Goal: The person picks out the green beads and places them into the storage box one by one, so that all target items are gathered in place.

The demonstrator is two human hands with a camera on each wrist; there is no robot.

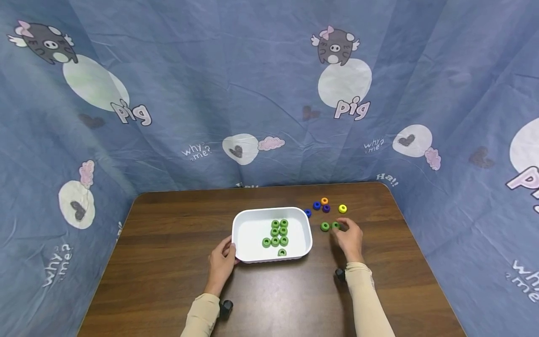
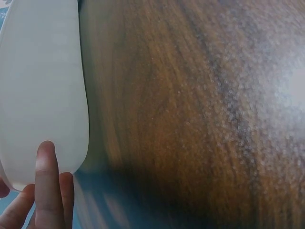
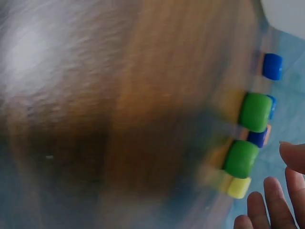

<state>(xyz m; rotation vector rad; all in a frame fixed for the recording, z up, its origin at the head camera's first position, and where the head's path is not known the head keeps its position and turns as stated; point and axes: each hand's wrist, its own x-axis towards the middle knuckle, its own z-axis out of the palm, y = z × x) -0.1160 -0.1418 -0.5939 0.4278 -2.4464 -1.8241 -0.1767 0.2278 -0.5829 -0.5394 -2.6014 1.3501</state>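
A shallow white tray lies on the table with several green ring-shaped beads inside. At its near left corner my left hand holds the side, fingers against the outer wall. In the left wrist view one finger lies straight along the white wall. Right of the tray, my right hand hovers at a loose green bead, thumb and fingers apart. A second loose green bead sits beside that one. In the right wrist view the fingers show a gap from both green beads.
Behind the green beads lie blue beads, an orange bead, a purple bead and a yellow bead. The brown wooden table ends at a blue printed curtain at the back and sides.
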